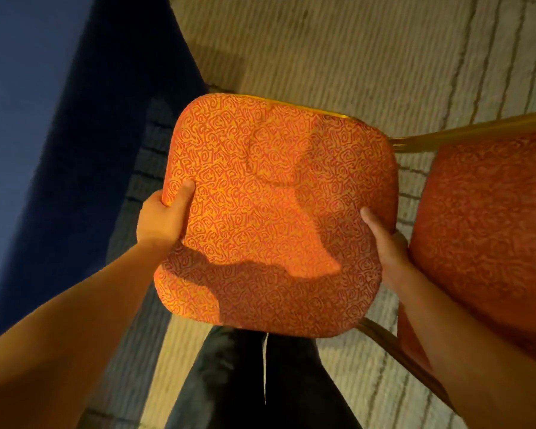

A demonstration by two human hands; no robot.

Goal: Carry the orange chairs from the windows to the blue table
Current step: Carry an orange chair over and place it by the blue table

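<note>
While left hand (163, 218) and right hand (387, 249) grip orange chair (276, 196) seat by its edges, blue table (44, 119) seemingly alongside.

Fingers of left hand (161, 218) and right hand (387, 246) hidden under the chair seat (276, 196) — backrest (483, 227) cropped by the right edge.

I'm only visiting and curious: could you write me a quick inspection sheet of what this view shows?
Surface: beige striped carpet; blue table along the left.
Job's things: orange chair seat on a gold frame, held up beside the table.
Clutter: nothing seen.
Hands: left hand grips the seat's left edge, thumb on top; right hand grips its right edge.
Cables: nothing seen; a pale thread hangs below the seat.
Surroundings: orange padded panel at right, backrest or another chair, cannot tell; dark trousers below.
</note>
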